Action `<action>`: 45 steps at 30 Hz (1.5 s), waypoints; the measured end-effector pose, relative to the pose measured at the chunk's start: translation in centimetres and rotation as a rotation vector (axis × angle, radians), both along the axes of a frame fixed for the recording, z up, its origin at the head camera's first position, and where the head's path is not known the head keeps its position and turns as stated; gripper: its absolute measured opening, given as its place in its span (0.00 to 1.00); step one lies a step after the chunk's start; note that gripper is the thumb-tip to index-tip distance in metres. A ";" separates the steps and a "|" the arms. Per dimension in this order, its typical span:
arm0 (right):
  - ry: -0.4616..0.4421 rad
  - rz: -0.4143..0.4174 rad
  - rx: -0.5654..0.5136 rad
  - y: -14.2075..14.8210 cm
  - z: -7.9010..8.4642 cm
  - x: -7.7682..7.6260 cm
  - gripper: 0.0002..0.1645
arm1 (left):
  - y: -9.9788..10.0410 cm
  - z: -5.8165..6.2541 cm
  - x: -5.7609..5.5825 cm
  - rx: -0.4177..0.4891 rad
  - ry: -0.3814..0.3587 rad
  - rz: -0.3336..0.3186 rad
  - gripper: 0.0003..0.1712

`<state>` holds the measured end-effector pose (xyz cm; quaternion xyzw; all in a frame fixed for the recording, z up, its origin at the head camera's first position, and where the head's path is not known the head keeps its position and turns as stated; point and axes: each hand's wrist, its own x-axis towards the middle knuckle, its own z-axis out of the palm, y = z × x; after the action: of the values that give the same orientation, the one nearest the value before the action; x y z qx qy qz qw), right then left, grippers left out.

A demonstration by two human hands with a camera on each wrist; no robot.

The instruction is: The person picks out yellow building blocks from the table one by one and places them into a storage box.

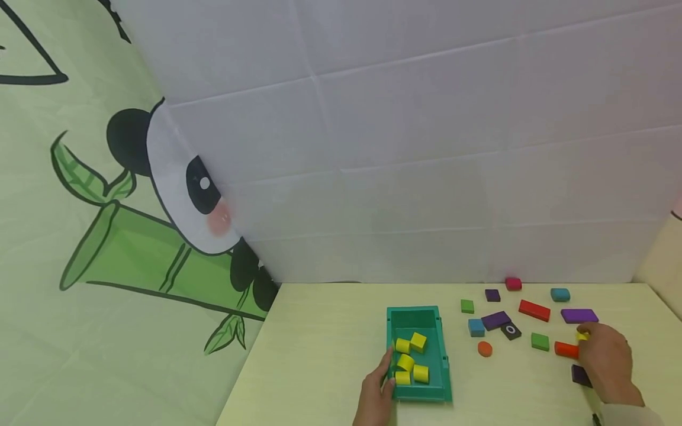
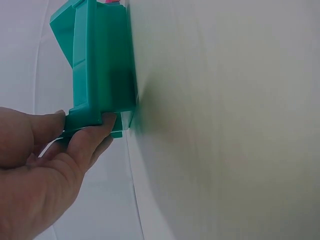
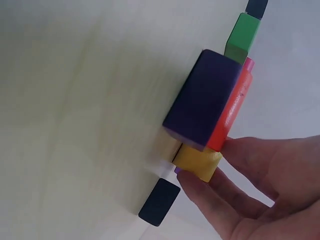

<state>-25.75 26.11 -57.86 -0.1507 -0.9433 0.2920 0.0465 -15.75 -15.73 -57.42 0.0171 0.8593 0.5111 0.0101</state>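
A green tray (image 1: 442,355) stands on the table with several yellow blocks (image 1: 405,362) lying in its near half. My left hand (image 1: 375,391) grips the tray's left rim, thumb and fingers pinching the edge, as the left wrist view shows. At the right side of the table, my right hand (image 1: 607,358) pinches another yellow block (image 3: 197,162) between thumb and fingers. In the head view the hand covers most of that block. Close to the right hand lie a red-orange block (image 1: 566,349) and a dark purple block (image 1: 581,376).
Several other blocks lie between tray and right hand, among them an orange disc (image 1: 485,349), a green block (image 1: 540,341) and a blue cube (image 1: 476,328). Behind them are a long red block (image 1: 534,310) and a purple block (image 1: 579,316). A white curtain (image 1: 405,177) borders the table's back edge.
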 end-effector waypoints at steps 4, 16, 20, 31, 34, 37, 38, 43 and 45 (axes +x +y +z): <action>-0.010 -0.009 -0.004 -0.1 0.0 -0.1 0.14 | -0.1 0.1 0.0 -0.013 0.023 -0.010 0.33; -0.026 -0.008 0.004 0.1 -0.2 0.0 0.18 | 0.1 0.1 0.1 -0.017 -0.016 0.011 0.33; -0.017 -0.018 0.013 0.1 0.1 0.2 0.20 | 0.1 0.0 0.0 -0.018 -0.007 0.006 0.34; 0.012 -0.018 -0.001 -0.5 1.3 0.2 0.21 | 0.0 0.1 0.0 -0.020 -0.019 -0.003 0.33; 0.066 -0.001 0.006 -0.8 1.8 0.1 0.21 | 0.0 0.1 0.0 -0.019 -0.011 -0.001 0.33; 0.119 0.026 0.000 -1.2 2.3 0.1 0.19 | 0.0 0.0 0.0 -0.018 -0.002 0.000 0.34; 0.135 0.033 -0.007 -1.4 2.5 0.2 0.19 | 0.0 0.0 0.0 -0.018 -0.001 -0.001 0.34; 0.203 0.075 -0.005 -2.6 3.3 0.3 0.17 | 0.0 0.1 0.0 -0.014 -0.004 -0.003 0.33; 0.215 0.089 -0.005 -3.3 3.8 0.4 0.17 | 0.0 0.1 0.1 -0.013 -0.004 -0.001 0.33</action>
<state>-25.40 22.81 -54.07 -0.0766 -0.9380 0.3106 0.1338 -15.69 -15.74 -57.32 0.0165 0.8625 0.5057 0.0120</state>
